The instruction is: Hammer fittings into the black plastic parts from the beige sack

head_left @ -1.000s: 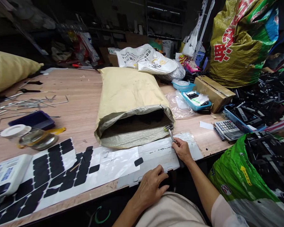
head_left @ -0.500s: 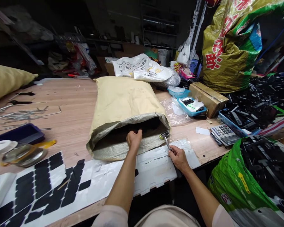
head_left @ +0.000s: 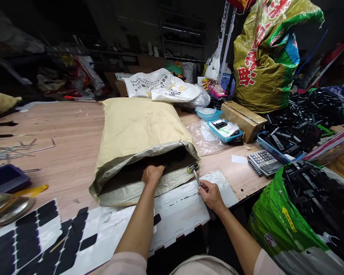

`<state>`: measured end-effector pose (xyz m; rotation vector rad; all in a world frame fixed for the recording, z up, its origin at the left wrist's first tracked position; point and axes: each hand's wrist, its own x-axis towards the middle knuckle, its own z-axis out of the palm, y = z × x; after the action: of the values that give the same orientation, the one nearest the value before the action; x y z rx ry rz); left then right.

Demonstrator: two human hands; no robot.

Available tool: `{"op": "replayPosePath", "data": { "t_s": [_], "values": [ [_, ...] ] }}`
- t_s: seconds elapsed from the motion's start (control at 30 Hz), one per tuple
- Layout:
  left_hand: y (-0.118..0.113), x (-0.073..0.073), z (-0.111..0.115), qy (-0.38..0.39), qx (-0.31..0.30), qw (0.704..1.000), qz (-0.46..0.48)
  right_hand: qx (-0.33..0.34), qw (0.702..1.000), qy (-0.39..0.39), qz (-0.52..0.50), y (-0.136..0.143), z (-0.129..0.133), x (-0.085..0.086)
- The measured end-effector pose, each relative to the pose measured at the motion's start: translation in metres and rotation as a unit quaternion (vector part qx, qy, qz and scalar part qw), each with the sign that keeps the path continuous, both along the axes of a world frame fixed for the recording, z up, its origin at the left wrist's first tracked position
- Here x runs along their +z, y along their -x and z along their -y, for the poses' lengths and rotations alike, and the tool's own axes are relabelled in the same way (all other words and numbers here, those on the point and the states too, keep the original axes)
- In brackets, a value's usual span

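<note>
Reaching into the mouth of a yellow woven sack, the left hand has its fingers hidden, so whether it holds anything cannot be told; the right hand grips a small hammer by its handle, long axis running from 5 o'clock at the hand to 11 o'clock at the head, by the mouth's 3 o'clock end; the sack lies on the table, long axis 12 to 6, mouth facing 6; 1 calculator sits at the right hand's 2 o'clock.
</note>
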<state>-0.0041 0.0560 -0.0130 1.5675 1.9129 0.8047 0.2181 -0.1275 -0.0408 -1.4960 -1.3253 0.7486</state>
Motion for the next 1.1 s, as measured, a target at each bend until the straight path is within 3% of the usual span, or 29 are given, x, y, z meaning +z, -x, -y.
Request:
{"op": "replayPosePath", "data": {
  "t_s": [0.1, 0.23, 0.33, 0.53, 0.77, 0.93, 1.1],
  "values": [
    [0.003, 0.006, 0.031, 0.005, -0.037, 0.998, -0.049, -0.001, 1.000, 0.002, -0.001, 0.000, 0.000, 0.001],
    [0.006, 0.008, 0.085, -0.041, -0.235, 0.967, -0.084, -0.003, 1.000, 0.010, 0.005, -0.001, 0.001, 0.001],
    [0.004, -0.003, 0.112, -0.067, -0.306, 0.947, -0.076, -0.006, 1.000, 0.012, 0.006, -0.001, 0.002, 0.000],
    [0.005, -0.028, 0.122, -0.130, -0.291, 0.948, -0.020, -0.003, 1.000, 0.006, 0.017, -0.001, 0.003, 0.003],
    [0.006, -0.028, 0.120, -0.127, -0.296, 0.947, 0.004, 0.010, 0.999, -0.015, 0.047, 0.005, 0.022, 0.012],
    [0.005, -0.029, 0.120, -0.129, -0.293, 0.947, 0.004, 0.046, 0.990, -0.064, 0.117, 0.012, 0.048, 0.016],
    [0.004, -0.027, 0.121, -0.127, -0.296, 0.946, -0.020, 0.055, 0.979, -0.099, 0.172, 0.015, 0.058, 0.021]
  ]
}}
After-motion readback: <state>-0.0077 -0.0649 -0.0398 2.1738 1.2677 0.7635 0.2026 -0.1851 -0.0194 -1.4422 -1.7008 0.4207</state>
